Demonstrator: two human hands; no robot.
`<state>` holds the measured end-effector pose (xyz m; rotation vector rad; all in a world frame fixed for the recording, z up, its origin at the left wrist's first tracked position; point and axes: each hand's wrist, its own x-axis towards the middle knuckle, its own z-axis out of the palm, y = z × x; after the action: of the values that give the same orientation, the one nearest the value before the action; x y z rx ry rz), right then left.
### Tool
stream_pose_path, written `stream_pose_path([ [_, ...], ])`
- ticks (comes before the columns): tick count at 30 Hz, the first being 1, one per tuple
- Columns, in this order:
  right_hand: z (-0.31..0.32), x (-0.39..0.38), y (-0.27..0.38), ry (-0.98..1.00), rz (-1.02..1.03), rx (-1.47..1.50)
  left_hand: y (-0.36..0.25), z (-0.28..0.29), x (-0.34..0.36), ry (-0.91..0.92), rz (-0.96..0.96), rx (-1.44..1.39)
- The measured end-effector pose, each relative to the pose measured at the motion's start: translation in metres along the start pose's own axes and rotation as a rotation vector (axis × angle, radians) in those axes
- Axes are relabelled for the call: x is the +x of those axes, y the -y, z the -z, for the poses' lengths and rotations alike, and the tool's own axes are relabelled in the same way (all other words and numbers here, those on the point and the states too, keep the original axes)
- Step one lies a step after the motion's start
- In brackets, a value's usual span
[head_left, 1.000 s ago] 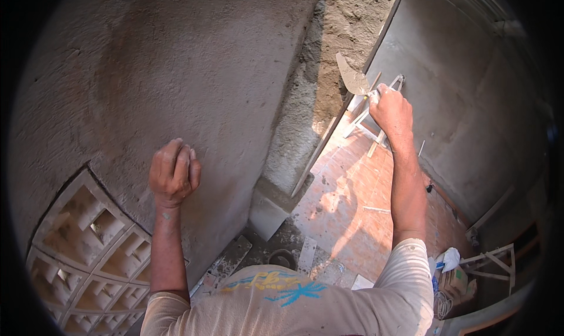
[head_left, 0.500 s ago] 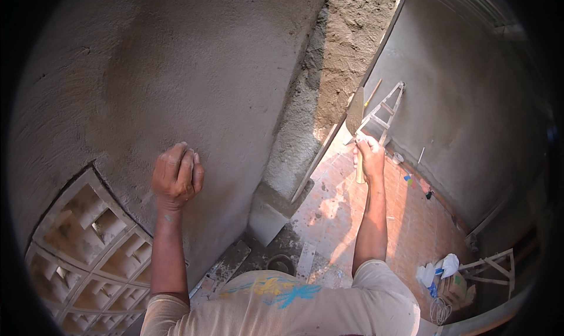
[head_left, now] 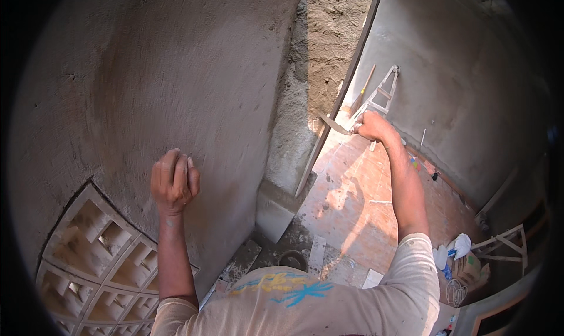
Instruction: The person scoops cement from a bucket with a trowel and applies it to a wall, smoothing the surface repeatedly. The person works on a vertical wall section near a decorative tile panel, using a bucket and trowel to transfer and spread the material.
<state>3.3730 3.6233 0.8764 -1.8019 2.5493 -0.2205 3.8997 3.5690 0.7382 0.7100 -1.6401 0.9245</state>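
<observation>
My right hand (head_left: 374, 126) is closed round a trowel's handle. The thin trowel blade (head_left: 336, 125) now lies across a long straight board (head_left: 356, 71), its tip at the rough wet mortar strip (head_left: 332, 60). That board runs along the strip's right edge. My left hand (head_left: 175, 182) has its fingers curled in, close to the smooth grey plastered wall (head_left: 194, 71). Its palm side is hidden, so I cannot tell whether it holds anything or touches the wall.
A pale vent-block grille (head_left: 100, 242) sits at lower left. Beyond my right hand stand a small ladder (head_left: 385, 92) and a broom (head_left: 367, 83). On the red tiled floor (head_left: 346, 212), at right, are a cardboard box (head_left: 467, 268), bags and a wooden frame (head_left: 508, 246).
My right hand has turned over at the wrist and risen slightly, swinging the trowel blade from upright to lying across the board. My left hand stays nearly in place. The view has shifted a little.
</observation>
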Motion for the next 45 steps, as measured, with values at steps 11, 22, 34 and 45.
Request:
stream_pose_path([
  [11,0.089,-0.036,0.021,-0.387,-0.099,0.102,-0.004,0.0,0.0,-0.007,0.008,-0.002],
  [22,0.027,-0.081,0.076,-0.533,0.301,0.164,-0.002,0.0,0.002,-0.013,-0.029,0.015],
  [34,0.001,-0.124,0.109,-0.125,0.8,0.716,-0.004,0.001,0.004,0.001,-0.002,0.005],
  [45,-0.024,-0.01,0.044,-0.379,0.135,0.872,-0.006,-0.001,0.004,0.017,0.0,0.027],
])
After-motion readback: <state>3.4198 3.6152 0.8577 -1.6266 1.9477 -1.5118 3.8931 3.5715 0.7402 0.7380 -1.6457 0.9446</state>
